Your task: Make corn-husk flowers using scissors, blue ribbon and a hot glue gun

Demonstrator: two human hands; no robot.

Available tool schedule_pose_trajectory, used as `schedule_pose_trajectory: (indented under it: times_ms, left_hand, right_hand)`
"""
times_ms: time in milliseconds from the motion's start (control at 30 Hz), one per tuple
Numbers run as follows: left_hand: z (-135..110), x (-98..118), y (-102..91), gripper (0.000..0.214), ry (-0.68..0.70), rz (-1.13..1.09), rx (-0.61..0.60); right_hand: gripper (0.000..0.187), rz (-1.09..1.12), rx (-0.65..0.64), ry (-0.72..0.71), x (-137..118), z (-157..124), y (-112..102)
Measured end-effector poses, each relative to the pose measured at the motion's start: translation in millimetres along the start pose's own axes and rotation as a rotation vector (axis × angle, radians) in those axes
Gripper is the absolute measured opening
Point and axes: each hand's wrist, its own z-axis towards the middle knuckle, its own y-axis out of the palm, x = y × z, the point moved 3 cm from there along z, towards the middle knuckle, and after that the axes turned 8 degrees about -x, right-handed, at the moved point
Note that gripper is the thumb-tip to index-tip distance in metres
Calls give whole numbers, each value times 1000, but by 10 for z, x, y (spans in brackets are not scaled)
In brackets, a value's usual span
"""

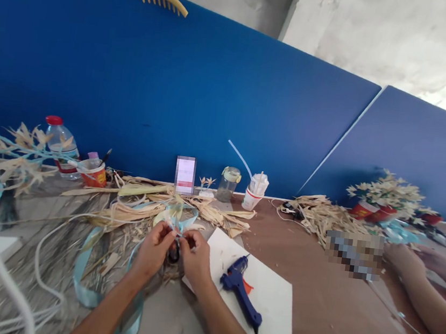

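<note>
My left hand (154, 251) and my right hand (197, 257) meet at the middle of the table, fingertips pinched together. Between them is a light blue ribbon (86, 295), whose long tail loops down past my left forearm. What else the fingers hold there is partly hidden. A small black rounded thing (174, 253), perhaps a scissor handle, shows just below the fingertips. Dry pale husks (140, 212) lie around and behind my hands. To the right of my right hand, a dark blue glue gun (242, 290) with an orange trigger rests on a white board (276, 309).
Along the blue partition (217, 79) stand a bottle (61, 142), a paper cup (94, 174), a phone (185, 176), a jar (228, 184) and a stuffed cup (254, 195). White cable (39, 258) curves at left. Another person's hands (406, 262) work at right, near a husk pile (318, 214).
</note>
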Motion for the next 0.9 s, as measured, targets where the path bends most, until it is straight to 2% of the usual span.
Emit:
schedule_pose_trajectory:
  times_ms: [200, 467, 900]
  left_hand:
    - [8, -32, 12, 21, -69, -100, -4]
    - [-11, -53, 27, 26, -151, -218, -4]
    - [-32, -88, 28, 26, -176, -352, -71]
  right_hand:
    - [11, -161, 25, -105, -19, -46, 4]
    - [14, -437, 71, -315, -94, -95, -16]
    - [14, -431, 69, -410, -167, -77, -67]
